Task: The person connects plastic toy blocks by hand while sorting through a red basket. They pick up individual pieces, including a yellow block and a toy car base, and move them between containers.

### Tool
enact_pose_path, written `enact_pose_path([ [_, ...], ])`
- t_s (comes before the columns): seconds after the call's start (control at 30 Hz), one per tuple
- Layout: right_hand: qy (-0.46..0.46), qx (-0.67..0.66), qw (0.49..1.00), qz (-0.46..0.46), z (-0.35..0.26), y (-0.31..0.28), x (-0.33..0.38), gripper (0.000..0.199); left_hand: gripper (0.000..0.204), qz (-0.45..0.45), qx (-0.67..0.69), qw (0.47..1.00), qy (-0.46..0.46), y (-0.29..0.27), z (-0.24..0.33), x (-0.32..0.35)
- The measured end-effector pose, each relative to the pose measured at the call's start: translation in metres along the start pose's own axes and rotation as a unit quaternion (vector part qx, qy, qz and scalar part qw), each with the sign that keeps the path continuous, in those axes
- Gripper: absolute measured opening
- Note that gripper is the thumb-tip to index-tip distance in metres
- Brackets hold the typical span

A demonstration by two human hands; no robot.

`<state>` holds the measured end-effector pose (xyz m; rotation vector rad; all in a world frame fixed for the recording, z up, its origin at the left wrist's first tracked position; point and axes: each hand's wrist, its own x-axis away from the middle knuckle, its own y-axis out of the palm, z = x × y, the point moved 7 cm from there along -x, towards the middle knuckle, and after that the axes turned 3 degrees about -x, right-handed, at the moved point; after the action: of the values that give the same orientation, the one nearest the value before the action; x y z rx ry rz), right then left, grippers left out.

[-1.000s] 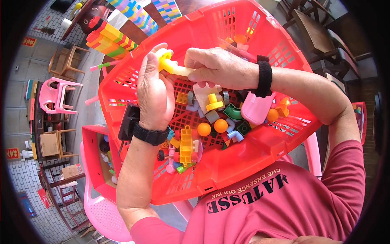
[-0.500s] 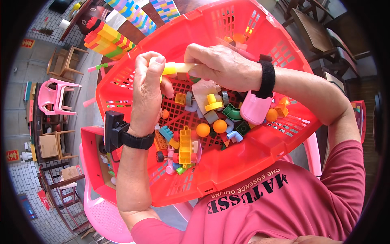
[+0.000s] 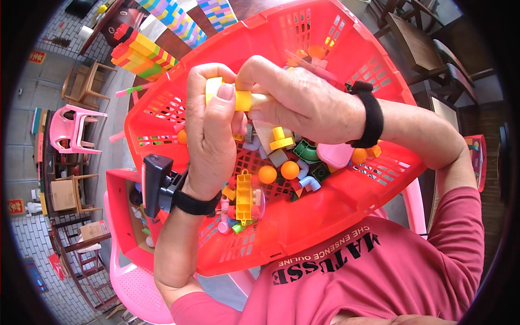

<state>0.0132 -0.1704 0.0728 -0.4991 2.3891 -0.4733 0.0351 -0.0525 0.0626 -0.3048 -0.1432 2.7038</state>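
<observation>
We see the left hand (image 3: 208,127) curled tight, thumb pressed flat on top of a yellow plastic piece (image 3: 233,97) and fingers wrapped behind it. The right hand (image 3: 295,103) closes over the other end of that same piece, its fingers folded down so the 2 hands meet above the middle of the red basket (image 3: 325,206). How the far end of the piece looks we cannot tell, as the right palm hides it. Each wrist carries a black band; the left one bears a black boxy device (image 3: 156,184). Below the hands, loose toy parts lie on the basket floor: 2 orange balls (image 3: 278,171), a yellow block (image 3: 244,196), a green curved tube (image 3: 306,152) and a pink rounded piece (image 3: 335,154).
</observation>
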Motion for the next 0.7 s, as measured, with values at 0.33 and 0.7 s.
enact_pose_path([
  [0.33,-0.096,0.296,0.949,-0.046,-0.054,-0.033,-0.019,0.065,0.022,0.067,0.221,0.969,-0.091,-0.033,-0.044,-0.022],
  [0.7,-0.138,-0.308,0.926,-0.169,-0.154,-0.006,-0.005,0.02,0.016,0.058,0.248,0.955,-0.15,-0.047,-0.071,-0.025],
])
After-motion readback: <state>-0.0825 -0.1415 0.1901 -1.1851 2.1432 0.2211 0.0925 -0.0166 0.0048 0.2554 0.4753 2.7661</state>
